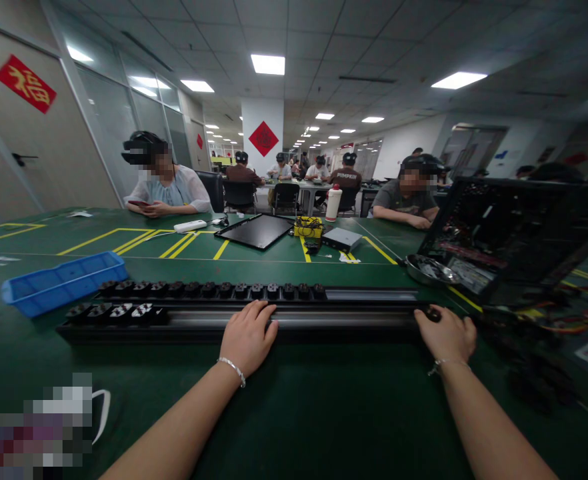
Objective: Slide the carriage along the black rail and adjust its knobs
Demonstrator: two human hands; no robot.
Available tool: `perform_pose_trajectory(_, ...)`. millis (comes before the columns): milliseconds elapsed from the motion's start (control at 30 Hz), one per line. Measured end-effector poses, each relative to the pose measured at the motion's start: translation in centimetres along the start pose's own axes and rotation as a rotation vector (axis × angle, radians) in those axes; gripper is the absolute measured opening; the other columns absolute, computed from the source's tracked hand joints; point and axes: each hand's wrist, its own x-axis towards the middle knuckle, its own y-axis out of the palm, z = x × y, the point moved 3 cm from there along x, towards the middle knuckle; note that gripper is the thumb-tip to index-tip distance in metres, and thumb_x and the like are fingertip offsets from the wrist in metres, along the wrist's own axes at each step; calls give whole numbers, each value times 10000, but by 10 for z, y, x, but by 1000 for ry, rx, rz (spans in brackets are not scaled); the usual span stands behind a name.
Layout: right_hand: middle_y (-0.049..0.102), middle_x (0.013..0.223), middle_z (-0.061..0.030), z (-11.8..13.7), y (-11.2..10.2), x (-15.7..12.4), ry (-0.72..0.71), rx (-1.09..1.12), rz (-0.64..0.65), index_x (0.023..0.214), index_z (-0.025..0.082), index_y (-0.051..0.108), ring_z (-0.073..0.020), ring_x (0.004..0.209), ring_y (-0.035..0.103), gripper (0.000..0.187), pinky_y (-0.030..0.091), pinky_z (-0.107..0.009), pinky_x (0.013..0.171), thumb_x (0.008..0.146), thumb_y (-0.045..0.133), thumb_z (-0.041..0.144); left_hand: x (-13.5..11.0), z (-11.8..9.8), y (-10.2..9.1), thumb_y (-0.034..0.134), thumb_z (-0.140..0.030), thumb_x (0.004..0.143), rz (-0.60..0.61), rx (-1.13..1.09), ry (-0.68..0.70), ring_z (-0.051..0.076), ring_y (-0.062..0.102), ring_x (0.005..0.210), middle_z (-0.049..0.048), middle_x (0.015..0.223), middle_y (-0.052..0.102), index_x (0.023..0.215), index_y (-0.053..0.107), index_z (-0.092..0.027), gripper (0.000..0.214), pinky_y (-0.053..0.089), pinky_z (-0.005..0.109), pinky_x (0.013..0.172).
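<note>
**Item: near rail (324, 323).** A long black slotted bar lying crosswise on the green table (294, 413), just in front of you.
- It looks like stiff metal, so it probably will not flex. It is likely heavier than it appears, and awkward because of its length.
- The smooth top may be slippery.
- Take it near both ends, or by the side edges, clear of the fitted parts.

**Fittings: black clips (114, 312).** A short row seated at the rail's left end. They look small and light, and possibly loose in the slot.

**Your hands.** They are well apart.
- Your left hand (248, 333) lies flat on the rail's middle with the fingers spread, gripping nothing.
- Your right hand (447, 333) is at the rail's right end, with the fingers curled at a small black piece (431, 313). Whether it pinches that piece cannot be told.

**Adjacent.**
- A far rail (369, 294) lies parallel just behind, with a longer clip row (209, 290).
- A blue tray (59, 283) sits to the left.
- A metal bowl (431, 270) and an open computer case (514, 233) are to the right.

**Beyond.**
- A flat black panel (257, 231) and a white bottle (333, 203) lie further back.
- Two co-workers are seated across the table, one on the left (167, 190) and one on the right (409, 197).
</note>
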Motion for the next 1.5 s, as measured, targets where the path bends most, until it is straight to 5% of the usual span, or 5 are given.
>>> perform_pose_trajectory(600, 569, 1135, -123, 1, -6, -3, 31, 79, -11, 1014, 229, 565, -308, 1276, 261, 434, 297, -510, 987, 699, 489, 517, 0, 0, -1, 369, -366, 875, -14, -3, 3, 220, 483, 1167, 49, 1231, 572, 1151, 568, -237, 364, 424, 387, 922)
perform_pose_trajectory(1500, 556, 1162, -131, 2, -7, -3, 43, 86, 1, 1030, 217, 566, -298, 1288, 249, 427, 313, -502, 988, 712, 488, 491, 0, 0, -1, 370, -364, 873, -22, -9, 9, 218, 484, 1169, 48, 1223, 577, 1146, 572, -244, 360, 426, 383, 921)
